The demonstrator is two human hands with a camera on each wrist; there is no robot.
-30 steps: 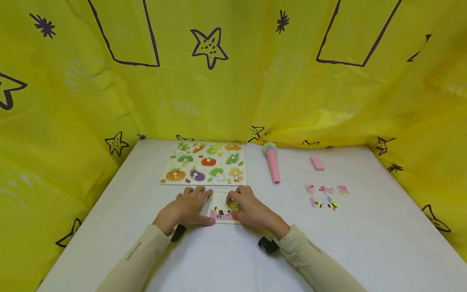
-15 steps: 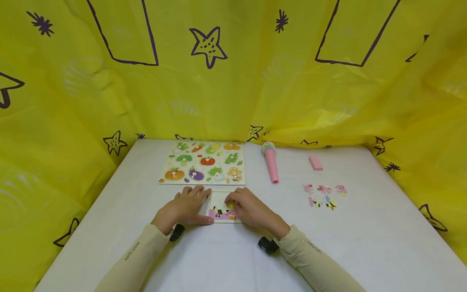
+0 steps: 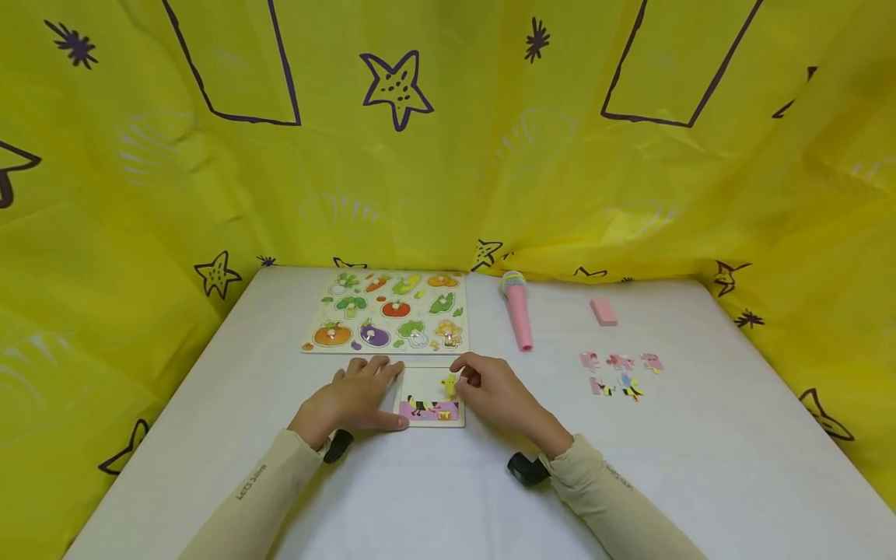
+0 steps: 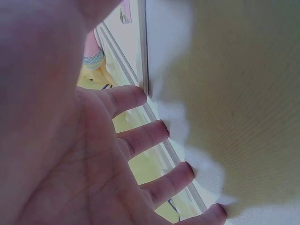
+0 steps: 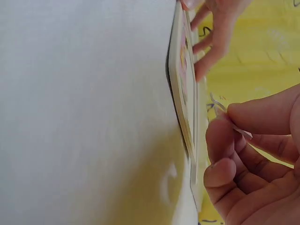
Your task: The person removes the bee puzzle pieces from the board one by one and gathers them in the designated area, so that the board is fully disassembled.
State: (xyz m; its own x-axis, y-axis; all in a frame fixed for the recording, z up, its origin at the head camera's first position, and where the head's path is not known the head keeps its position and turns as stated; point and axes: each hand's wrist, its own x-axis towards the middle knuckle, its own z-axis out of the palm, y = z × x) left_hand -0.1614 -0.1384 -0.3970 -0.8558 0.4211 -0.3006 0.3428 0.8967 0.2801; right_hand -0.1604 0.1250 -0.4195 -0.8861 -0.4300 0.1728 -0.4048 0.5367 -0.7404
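Note:
A small puzzle tray [image 3: 432, 425] lies on the white table, its lower part filled with a pink strip showing a bee and flowers. My left hand [image 3: 360, 395] rests at its left side, thumb at the near corner and index finger at the far corner, fingers spread and nearly straight. Over the tray's right side, my right hand [image 3: 493, 389] pinches a puzzle piece [image 3: 449, 385] with a yellow figure between thumb and index finger. In the right wrist view only the piece's thin pale edge shows, held apart from the tray.
Several loose puzzle pieces [image 3: 620, 362] lie in two rows at the right. Behind them is a pink block [image 3: 603, 312]. A pink toy microphone [image 3: 518, 315] and a vegetable knob puzzle board [image 3: 385, 311] lie farther back, before the yellow curtain [image 3: 392, 194].
My right hand has shifted right and drawn back from the tray's middle with the piece, uncovering the tray's right edge and the yellow figure. The left hand stays in place.

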